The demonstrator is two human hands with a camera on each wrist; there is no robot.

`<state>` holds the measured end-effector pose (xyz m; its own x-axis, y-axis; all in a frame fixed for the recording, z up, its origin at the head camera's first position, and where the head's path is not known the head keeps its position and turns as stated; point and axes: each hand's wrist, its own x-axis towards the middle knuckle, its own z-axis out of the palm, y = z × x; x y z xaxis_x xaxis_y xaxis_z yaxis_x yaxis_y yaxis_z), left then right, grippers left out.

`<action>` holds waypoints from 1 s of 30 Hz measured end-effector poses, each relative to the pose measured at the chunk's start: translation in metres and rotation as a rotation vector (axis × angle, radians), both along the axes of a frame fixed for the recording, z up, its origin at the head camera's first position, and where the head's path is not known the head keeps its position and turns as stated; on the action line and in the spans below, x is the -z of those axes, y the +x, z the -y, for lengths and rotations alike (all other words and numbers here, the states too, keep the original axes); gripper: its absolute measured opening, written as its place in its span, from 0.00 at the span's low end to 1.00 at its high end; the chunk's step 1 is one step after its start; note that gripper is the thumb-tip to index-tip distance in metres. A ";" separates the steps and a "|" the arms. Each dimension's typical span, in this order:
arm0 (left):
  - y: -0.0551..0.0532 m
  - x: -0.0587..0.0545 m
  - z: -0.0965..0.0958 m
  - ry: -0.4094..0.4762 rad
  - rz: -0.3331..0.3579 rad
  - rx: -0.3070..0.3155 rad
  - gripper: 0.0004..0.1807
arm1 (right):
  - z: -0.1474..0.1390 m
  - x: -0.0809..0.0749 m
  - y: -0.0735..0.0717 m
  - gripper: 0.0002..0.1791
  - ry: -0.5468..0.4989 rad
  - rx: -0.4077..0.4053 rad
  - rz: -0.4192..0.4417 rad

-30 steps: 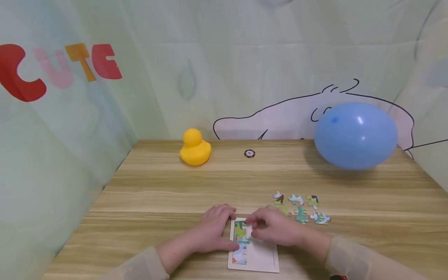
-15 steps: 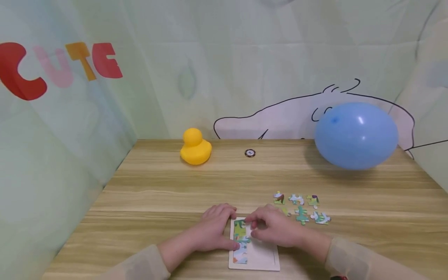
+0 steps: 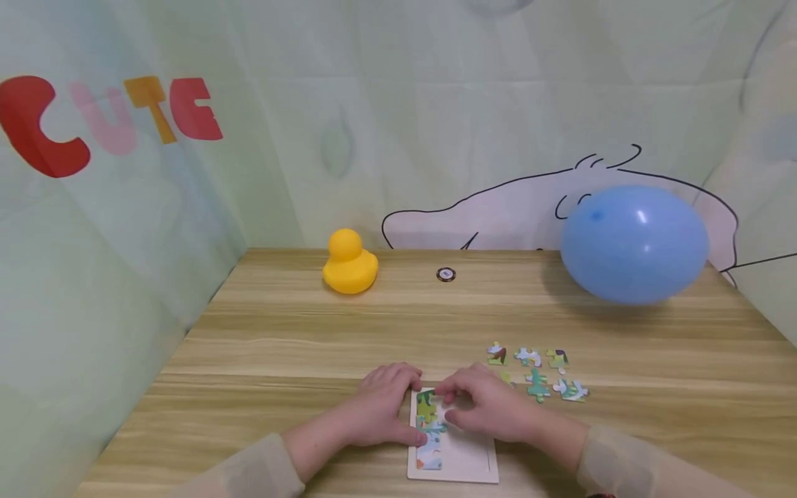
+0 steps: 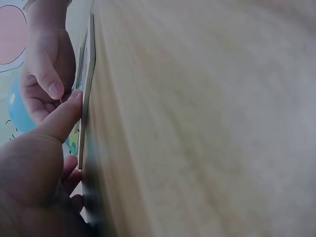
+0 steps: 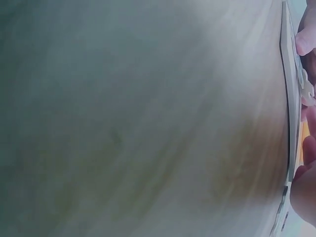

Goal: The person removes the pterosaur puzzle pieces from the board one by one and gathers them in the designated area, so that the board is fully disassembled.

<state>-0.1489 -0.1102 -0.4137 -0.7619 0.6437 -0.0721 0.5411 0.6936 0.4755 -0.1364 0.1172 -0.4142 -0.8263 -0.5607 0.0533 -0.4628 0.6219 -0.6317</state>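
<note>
A white puzzle tray [image 3: 461,467] lies on the table, with a column of joined pieces along its left side. My left hand [image 3: 380,408] rests at the tray's left edge. Its thumb [image 4: 69,112] presses on the lower pieces, and its fingers lie by the upper left corner. My right hand [image 3: 486,404] is over the tray with bent fingers, its index fingertip right at the green puzzle piece [image 3: 426,408] topping the column. In the right wrist view, a pale piece [image 5: 307,89] stands slightly raised from the tray, near the right fingers. Part of the tray is hidden under the right hand.
Several loose puzzle pieces [image 3: 537,385] lie beyond the right hand, one partly covered by it. A yellow duck [image 3: 350,266], a round chip [image 3: 445,274] and a blue balloon [image 3: 634,244] are near the table's back edge. A printed curtain [image 3: 461,124] hangs behind.
Both hands and the tray hold nearly the same place. The view shifts slightly; the fingers move very little against the pieces.
</note>
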 end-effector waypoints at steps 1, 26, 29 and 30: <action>0.000 0.000 0.000 0.001 -0.002 0.000 0.32 | 0.001 0.000 -0.001 0.16 0.004 0.000 0.003; -0.001 0.004 0.002 0.020 -0.003 0.001 0.32 | 0.015 0.002 -0.009 0.15 -0.014 -0.011 -0.122; -0.001 0.005 0.002 0.023 -0.006 0.001 0.32 | 0.015 0.003 -0.009 0.15 -0.019 -0.012 -0.097; -0.001 0.005 0.002 0.023 -0.007 0.001 0.32 | 0.014 0.002 -0.009 0.15 -0.019 -0.011 -0.084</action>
